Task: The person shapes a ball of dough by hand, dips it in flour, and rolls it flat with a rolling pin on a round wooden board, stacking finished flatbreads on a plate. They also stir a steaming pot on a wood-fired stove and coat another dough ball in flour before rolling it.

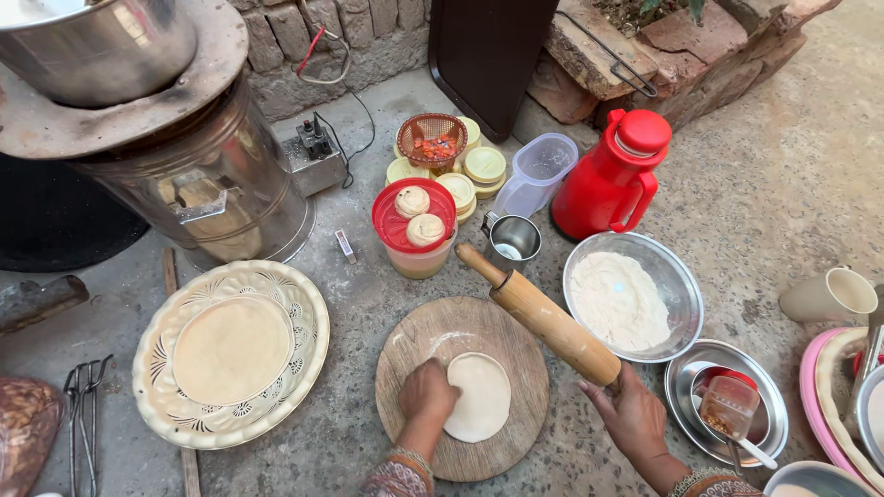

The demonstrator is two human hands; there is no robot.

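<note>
Dough disc (pixel 479 396) looks soft, I'd lift its edge; left hand (pixel 426 394) presses it flat-fingered, right hand (pixel 635 416) closed around rolling pin (pixel 543 317) at four o'clock.

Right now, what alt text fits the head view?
A left hand presses a dough disc on a round wooden board, while the right hand holds a rolling pin; beside them, a flour bowl.

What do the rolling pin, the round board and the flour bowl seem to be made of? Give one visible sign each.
Rolling pin: wood, smooth tan with visible grain.
Round board: probably wood, matte brown, floured.
Flour bowl: looks like steel, shiny grey rim.
</note>
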